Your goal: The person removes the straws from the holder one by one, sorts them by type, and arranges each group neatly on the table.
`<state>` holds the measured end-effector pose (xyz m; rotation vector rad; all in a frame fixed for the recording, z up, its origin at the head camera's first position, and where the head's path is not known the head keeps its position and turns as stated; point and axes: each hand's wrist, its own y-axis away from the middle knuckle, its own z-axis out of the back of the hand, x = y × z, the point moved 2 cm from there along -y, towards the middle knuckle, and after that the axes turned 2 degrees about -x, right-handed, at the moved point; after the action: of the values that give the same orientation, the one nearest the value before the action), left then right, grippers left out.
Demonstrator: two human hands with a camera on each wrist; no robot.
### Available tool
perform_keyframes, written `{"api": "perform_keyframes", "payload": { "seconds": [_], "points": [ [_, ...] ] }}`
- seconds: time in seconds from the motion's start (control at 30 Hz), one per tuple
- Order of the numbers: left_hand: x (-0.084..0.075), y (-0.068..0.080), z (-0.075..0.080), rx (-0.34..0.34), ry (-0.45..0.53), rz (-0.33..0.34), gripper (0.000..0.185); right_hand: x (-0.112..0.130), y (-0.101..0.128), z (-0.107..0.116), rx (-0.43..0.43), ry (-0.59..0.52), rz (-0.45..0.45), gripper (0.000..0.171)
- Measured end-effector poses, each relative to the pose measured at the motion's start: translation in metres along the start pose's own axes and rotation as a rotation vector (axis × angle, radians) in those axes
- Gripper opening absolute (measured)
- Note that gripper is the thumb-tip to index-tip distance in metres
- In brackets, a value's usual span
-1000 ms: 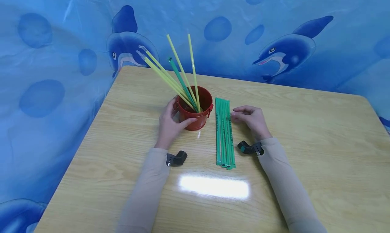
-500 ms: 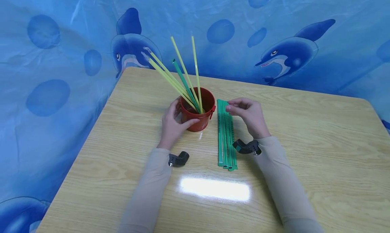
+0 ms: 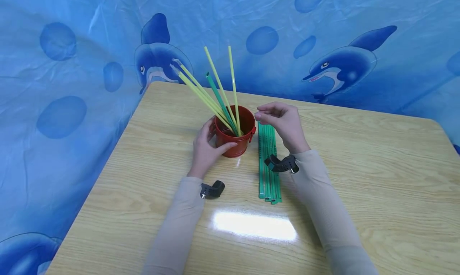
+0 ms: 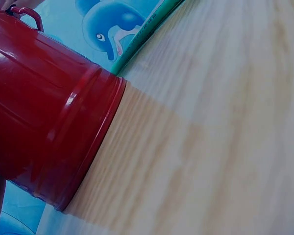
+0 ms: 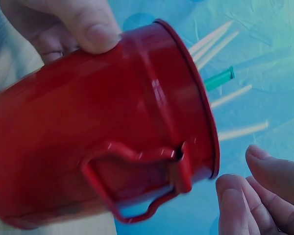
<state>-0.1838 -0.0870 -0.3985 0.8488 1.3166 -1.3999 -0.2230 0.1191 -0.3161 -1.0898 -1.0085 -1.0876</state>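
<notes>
A red metal bucket (image 3: 235, 141) stands on the wooden table (image 3: 359, 167) and holds several yellow straws (image 3: 219, 83) and one green straw (image 3: 215, 93). My left hand (image 3: 220, 135) grips the bucket's left side, with its thumb (image 5: 88, 29) on the wall. A bundle of green wrapped straws (image 3: 268, 175) lies flat just right of the bucket. My right hand (image 3: 259, 116) hovers above the bundle's far end, close to the bucket's rim. Its fingers (image 5: 245, 196) are bent together, and I see nothing between them. In the left wrist view the bucket (image 4: 44, 122) fills the left side.
A blue dolphin-print sheet (image 3: 323, 47) hangs behind the table and down its left side. The table's left edge (image 3: 104, 163) runs close to my left arm. Bare wood stretches to the right (image 3: 377, 147), and a light glare (image 3: 255, 225) lies near me.
My right hand rose from the table beside the green bundle, passed over the bundle's far end, and now hangs near the bucket's rim. My left hand stayed on the bucket.
</notes>
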Motion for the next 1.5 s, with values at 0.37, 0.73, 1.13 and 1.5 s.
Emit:
{"api": "perform_keyframes", "payload": {
  "seconds": [0.37, 0.73, 1.13, 1.5],
  "points": [
    [0.0, 0.0, 0.0, 0.005, -0.004, -0.01, 0.082, 0.015, -0.01, -0.029, 0.039, 0.05, 0.024, 0.026],
    [0.002, 0.001, -0.001, 0.012, -0.017, -0.02, 0.082, 0.015, -0.025, -0.058, 0.052, 0.087, 0.075, 0.023],
    [0.002, 0.0, -0.001, 0.012, -0.02, -0.013, 0.08, 0.018, -0.023, -0.066, 0.042, 0.342, 0.157, 0.019],
    [0.001, 0.001, -0.001, 0.015, -0.021, 0.034, 0.082, 0.019, -0.022, -0.069, 0.056, 0.504, 0.239, 0.017]
  ]
}}
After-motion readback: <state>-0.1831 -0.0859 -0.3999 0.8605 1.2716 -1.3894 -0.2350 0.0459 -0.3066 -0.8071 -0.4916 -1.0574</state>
